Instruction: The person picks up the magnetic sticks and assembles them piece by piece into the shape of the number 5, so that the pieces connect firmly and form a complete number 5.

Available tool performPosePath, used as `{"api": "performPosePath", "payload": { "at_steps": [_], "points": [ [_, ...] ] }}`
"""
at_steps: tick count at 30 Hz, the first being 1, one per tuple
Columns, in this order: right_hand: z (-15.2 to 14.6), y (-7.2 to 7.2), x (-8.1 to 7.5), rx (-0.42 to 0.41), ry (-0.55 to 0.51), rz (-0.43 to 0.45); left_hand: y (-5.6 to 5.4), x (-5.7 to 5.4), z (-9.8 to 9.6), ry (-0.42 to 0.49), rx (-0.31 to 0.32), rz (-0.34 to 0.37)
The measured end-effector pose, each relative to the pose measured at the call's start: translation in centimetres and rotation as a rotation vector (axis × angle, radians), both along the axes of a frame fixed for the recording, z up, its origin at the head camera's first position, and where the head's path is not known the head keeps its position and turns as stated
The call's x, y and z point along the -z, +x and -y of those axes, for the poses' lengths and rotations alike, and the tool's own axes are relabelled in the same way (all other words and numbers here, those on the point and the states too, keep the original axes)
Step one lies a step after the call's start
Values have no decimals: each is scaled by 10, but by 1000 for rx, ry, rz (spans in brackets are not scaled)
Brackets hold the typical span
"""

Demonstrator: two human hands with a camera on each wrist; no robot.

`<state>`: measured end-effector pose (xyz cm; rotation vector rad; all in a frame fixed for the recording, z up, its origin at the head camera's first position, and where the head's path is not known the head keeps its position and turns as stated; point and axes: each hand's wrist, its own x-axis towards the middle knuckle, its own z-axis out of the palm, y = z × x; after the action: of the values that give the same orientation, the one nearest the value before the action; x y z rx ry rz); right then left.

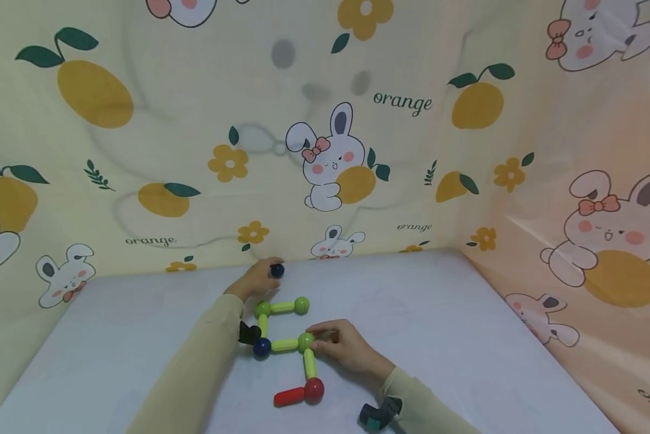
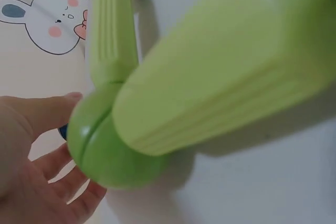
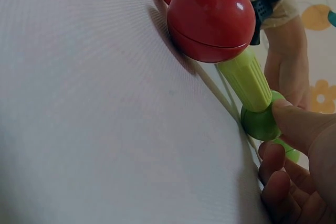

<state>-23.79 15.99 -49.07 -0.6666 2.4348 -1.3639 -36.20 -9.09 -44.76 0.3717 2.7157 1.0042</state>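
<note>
Near the back of the table, my left hand point(image 1: 255, 278) grips a small dark blue ball point(image 1: 277, 270); in the left wrist view most of that ball is hidden behind a green one. My right hand point(image 1: 349, 346) pinches the green ball point(image 1: 306, 342) of a zigzag of toy balls and rods between thumb and fingers. From that ball, one light green rod point(image 1: 284, 345) leads left to a larger blue ball point(image 1: 262, 348), another toward a red ball point(image 3: 212, 19) with a red rod point(image 1: 289, 396). Behind, rods join the corner green ball point(image 2: 100, 145) and the end green ball point(image 1: 301, 305).
The pieces lie on a white-covered table point(image 1: 412, 301). A cloth point(image 1: 195, 120) printed with rabbits and oranges hangs along its back and right sides. Dark wrist devices point(image 1: 380, 413) sit on both sleeves; the left forearm passes close beside the blue ball.
</note>
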Motion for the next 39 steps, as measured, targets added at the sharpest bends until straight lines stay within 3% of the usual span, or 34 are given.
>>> {"api": "performPosePath", "payload": {
  "at_steps": [6, 13, 18, 33, 39],
  "points": [
    [0, 0, 1, -3, -6, 0, 3, 3, 5, -30, -7, 18],
    [0, 0, 0, 1, -40, -2, 8, 2, 22, 21, 29, -46],
    [0, 0, 1, 4, -23, -29, 12, 1, 37, 52, -4, -71],
    [1, 0, 2, -9, -15, -42, 41, -14, 59, 105, -79, -53],
    [1, -1, 2, -11, -14, -37, 59, -16, 61, 122, -85, -96]
  ]
}}
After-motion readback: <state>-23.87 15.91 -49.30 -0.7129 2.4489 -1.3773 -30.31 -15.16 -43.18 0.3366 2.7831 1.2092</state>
